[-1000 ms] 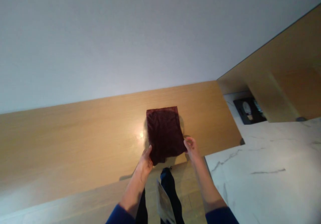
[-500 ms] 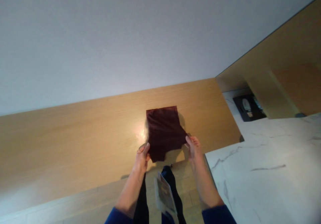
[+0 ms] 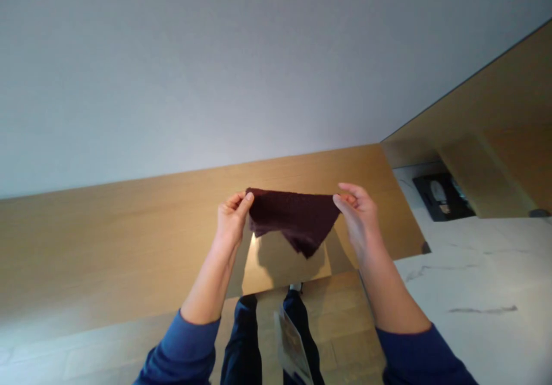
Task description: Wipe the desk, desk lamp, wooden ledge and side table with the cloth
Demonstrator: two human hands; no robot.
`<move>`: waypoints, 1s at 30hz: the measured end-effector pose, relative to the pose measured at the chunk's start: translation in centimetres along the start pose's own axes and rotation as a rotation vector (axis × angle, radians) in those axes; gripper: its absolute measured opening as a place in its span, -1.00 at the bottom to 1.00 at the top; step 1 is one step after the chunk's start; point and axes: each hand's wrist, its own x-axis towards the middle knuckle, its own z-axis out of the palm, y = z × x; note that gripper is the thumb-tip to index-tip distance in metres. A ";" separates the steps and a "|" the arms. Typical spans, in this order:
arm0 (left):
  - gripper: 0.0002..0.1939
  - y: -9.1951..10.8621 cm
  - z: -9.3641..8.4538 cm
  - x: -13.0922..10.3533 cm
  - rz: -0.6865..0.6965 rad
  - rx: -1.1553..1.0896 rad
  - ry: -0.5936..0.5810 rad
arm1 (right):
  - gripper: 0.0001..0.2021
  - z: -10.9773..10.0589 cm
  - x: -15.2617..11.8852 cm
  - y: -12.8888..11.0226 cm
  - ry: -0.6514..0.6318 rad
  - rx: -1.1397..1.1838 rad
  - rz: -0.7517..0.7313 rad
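A dark maroon cloth (image 3: 293, 215) hangs stretched between my two hands, its top edge pulled nearly straight. My left hand (image 3: 235, 212) pinches its upper left corner between thumb and fingers. At the upper right corner, my right hand (image 3: 356, 206) pinches the cloth with the thumb against the fingers, one finger held away. The lower edge falls unevenly, with a point drooping on the right. Beneath it lies the wooden tabletop (image 3: 129, 241), where the cloth's shadow shows.
A white marbled counter (image 3: 466, 281) adjoins at the right, with a black tray (image 3: 444, 196) at its back beside a wooden cabinet (image 3: 478, 166). A pale wall (image 3: 215, 74) rises behind the tabletop. A clear badge holder (image 3: 291, 342) dangles in front of my legs.
Both hands have moved up and apart, drawing the cloth's edge taut. The cloth, earlier spread out low over the tabletop, now hangs down from that edge.
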 end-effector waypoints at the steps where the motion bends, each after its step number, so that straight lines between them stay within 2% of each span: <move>1: -0.60 0.7 0.2 0.9 0.023 -0.014 0.017 | -0.60 0.8 0.9 -0.6 -0.012 0.007 -0.022; 5: -0.61 2.8 0.2 3.0 0.148 0.035 0.000 | -0.67 2.9 2.8 -2.3 -0.023 0.040 -0.180; 8: -0.64 2.0 -0.9 3.4 0.236 0.248 -0.037 | -0.70 2.8 2.7 -0.6 -0.014 -0.052 -0.230; 11: -0.73 -2.3 -2.8 3.0 0.234 0.432 -0.020 | -0.63 1.9 1.0 4.7 -0.057 -0.206 -0.122; 15: -0.86 -11.4 -6.1 0.3 0.089 0.607 -0.055 | -0.56 0.3 -3.3 13.7 -0.113 -0.348 -0.008; 16: -0.82 -13.4 -7.0 -0.7 0.039 0.637 -0.084 | -0.56 -0.1 -4.5 15.5 -0.127 -0.380 0.014; 18: -0.78 -16.6 -8.5 -2.7 -0.042 0.682 -0.118 | -0.56 -0.8 -6.5 17.9 -0.143 -0.427 0.047; 20: -0.80 -18.3 -9.4 -4.1 -0.094 0.697 -0.120 | -0.57 -1.3 -7.9 19.2 -0.147 -0.447 0.069; 23: -0.69 -18.8 -9.6 -4.6 -0.159 0.658 -0.118 | -0.58 -1.5 -8.6 19.8 -0.137 -0.446 0.129; 26: -0.57 -18.5 -8.9 -3.7 -0.213 0.596 -0.124 | -0.54 -1.0 -7.8 20.0 -0.097 -0.423 0.202; 30: -0.73 -17.4 -7.6 -1.8 -0.160 0.612 -0.071 | -0.52 0.3 -5.3 19.1 -0.078 -0.383 0.222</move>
